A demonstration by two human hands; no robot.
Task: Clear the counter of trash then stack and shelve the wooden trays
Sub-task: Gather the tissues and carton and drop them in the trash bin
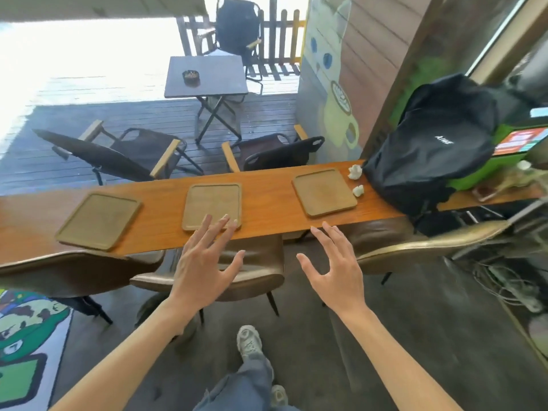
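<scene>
Behind black backpack (433, 143), counter's (267, 215) far end.

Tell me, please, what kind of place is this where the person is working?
Probably a café with an outdoor deck. A long wooden counter holds three serving trays, a cat-with-coffee-cup mural covers the wall, and a folding table with an ashtray stands outside.

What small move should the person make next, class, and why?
Probably reach the open right hand towards the two crumpled white paper wads beside the right-hand square wooden tray: trash goes first, both hands are empty, and the three trays lie unstacked.
</scene>
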